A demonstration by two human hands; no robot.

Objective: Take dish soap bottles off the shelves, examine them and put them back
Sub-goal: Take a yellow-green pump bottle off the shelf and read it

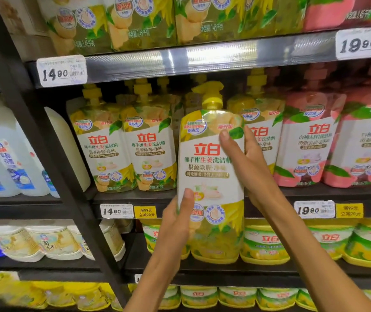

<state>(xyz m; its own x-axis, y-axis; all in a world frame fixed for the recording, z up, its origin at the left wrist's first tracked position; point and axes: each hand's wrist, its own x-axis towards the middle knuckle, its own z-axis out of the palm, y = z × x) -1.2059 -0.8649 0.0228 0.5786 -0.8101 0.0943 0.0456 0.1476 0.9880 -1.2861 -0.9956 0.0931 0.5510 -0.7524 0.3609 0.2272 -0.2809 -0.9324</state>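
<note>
Store shelf (180, 61) behind, left hand (177, 219) and right hand (245, 158) raised, fingers (225, 140) gripping yellow soap bottle (211, 176)

I am looking at a shop aisle: dark metal shelves (202, 199) stacked with rows of identical soap bottles (103, 145), price tags (61, 70) reading 14.90 and 19.90 clipped along the shelf edges, beside yellow promotion labels (147, 212).

My left hand (175, 221) sits low with thumb up and fingers curled; my right hand (245, 158) is higher, fingers wrapped, both forearms raised.
</note>
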